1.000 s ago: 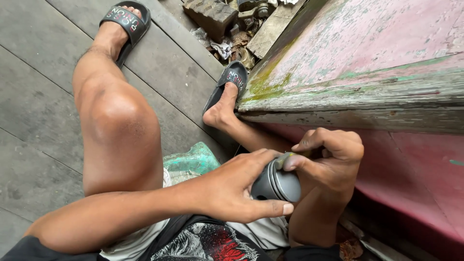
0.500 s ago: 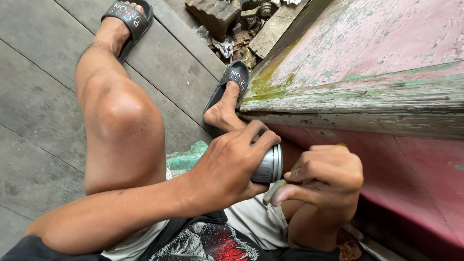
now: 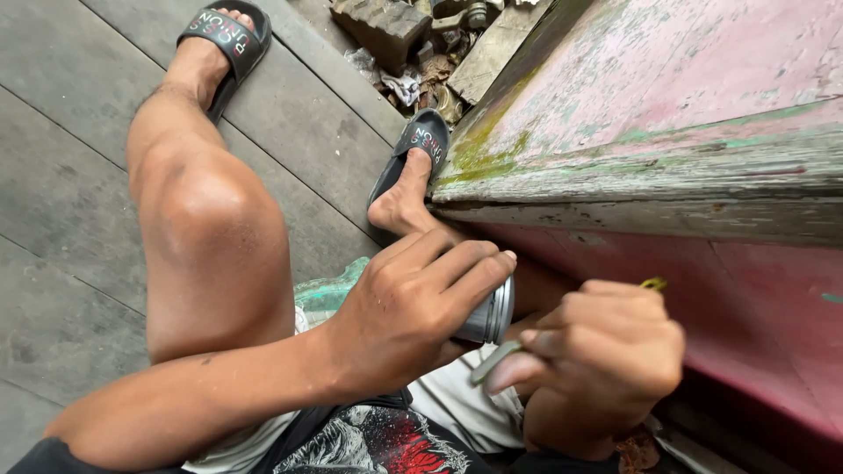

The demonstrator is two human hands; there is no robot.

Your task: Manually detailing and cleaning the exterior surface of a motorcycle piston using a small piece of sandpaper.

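1. Head view, hands first: left hand (image 3: 413, 307) is wrapped over a small grey metal tin (image 3: 486, 314), fingers curled across its top and thumb underneath, so only the ribbed rim and a strip of the side show at the fingertips
2. Tin's long axis, as far as I can judge from the visible rim, lies nearly level and points its open or lidded end to the right, straight at the other hand; whether that end is open I cannot tell, since the face is turned away
3. Right hand (image 3: 606, 355) sits just beside that rim, a little lower, closed into a loose fist around a slim greenish stick-like tool (image 3: 496, 362); one end pokes out below the fingers toward the tin, and a small yellowish tip (image 3: 652, 283) shows above the knuckles
4. Tool's lower end lies just under the tin's rim, near it but, from here, not clearly touching
5. So the tin lies to the left of the right hand, and the left hand already has it; the right hand is the nearer of the 2 to the tin's end
6. Round about: bare knee (image 3: 206, 211) raised at left, both feet in black slide sandals (image 3: 413, 149) on grey floor planks (image 3: 70, 175), and a worn pink wooden hull edge (image 3: 667, 175) with flaking green paint overhanging the hands at right
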